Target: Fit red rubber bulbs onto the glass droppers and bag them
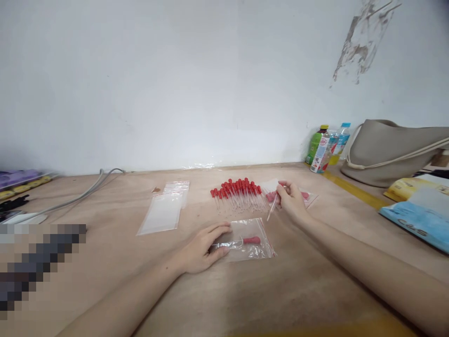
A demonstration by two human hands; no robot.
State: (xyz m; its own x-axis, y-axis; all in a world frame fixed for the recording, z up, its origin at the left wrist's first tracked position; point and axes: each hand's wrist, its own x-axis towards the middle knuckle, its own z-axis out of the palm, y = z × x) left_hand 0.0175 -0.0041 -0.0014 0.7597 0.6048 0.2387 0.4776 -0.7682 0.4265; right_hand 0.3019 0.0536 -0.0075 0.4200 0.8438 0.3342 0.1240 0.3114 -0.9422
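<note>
My left hand [206,247] lies on the table with thumb and fingers spread across the left end of a clear zip bag [264,250]. Inside that bag is a dropper [251,240], its red bulb toward the right. My right hand [292,200] pinches another dropper [272,208], whose clear tube slants down to the left; the fingers hide its bulb. Just left of this hand lies a pile of red-bulbed droppers [240,187], tubes toward me. Beneath and behind the right hand are bagged droppers [306,195], partly covered.
Flat zip bags [161,214] lie left of the pile. Bottles [321,150] and a grey bag [393,150] stand back right, with packets [414,220] in front. A grey cable [82,194] crosses the left side of the table, and a wall [175,93] rises behind.
</note>
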